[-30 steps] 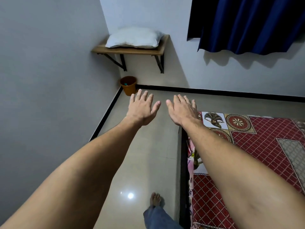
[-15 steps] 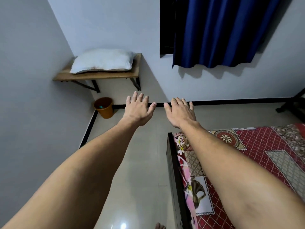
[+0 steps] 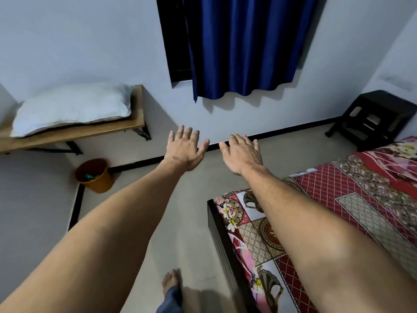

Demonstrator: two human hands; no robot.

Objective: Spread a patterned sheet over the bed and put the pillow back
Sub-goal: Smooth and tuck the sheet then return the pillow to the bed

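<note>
Since the earlier frames the view has swung to the right: the white pillow (image 3: 72,108) and its wall-mounted wooden shelf (image 3: 94,129) now sit farther to the left, the dark blue curtain (image 3: 243,46) fills the top centre, and a black plastic stool (image 3: 372,119) has come into sight at the far right. Both arms remain stretched forward over the grey tiled floor (image 3: 180,233).

The left hand (image 3: 184,152) is open and empty, fingers spread, palm down, hanging in the air. The right hand (image 3: 242,153) is likewise open and empty, just beside the left with a small gap between the thumbs. Neither touches anything.

The red patterned sheet (image 3: 338,199) already lies over the bed (image 3: 222,240), covering the near corner and running along the visible left edge beside the dark frame; a rumpled floral fabric (image 3: 397,159) shows at the far right edge. Spreading looks largely done, though most of the bed is out of view.

The pillow rests on the shelf, along its left half, well apart from the bed and from both hands. An orange waste bin (image 3: 94,175) stands on the floor below the shelf. Fetching the pillow and laying it on the bed appears to be what is left.
</note>
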